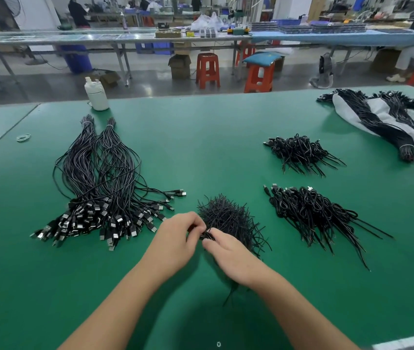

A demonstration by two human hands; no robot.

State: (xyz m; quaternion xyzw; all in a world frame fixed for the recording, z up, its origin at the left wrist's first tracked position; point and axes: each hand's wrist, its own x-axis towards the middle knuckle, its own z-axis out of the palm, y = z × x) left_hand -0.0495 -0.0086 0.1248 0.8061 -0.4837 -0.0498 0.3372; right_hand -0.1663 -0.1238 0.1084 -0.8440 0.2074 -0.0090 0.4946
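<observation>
Fingertips of left hand (178, 239) and right hand (232, 255) pinch one thin black wire strand (206, 235); ease it from the bristly black heap (228, 218) just beyond them.

Red stools (207, 69) stand on grey floor (150, 82) by a long workbench (115, 39).

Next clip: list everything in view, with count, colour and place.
Table: one, green, under everything.
Short-strand pile: one, black, centre, by the hands.
USB cable bundles: two, black, left.
Far coiled-cable pile: one, black, right.
Near coiled-cable pile: one, black, right.
Bag: one, white, far right, under black cable bundles.
Bottle: one, white, far edge.
Rubber bands: few, pale, far left.
Left hand: pinches a black strand at pile's near edge.
Right hand: pinches the same strand.
</observation>
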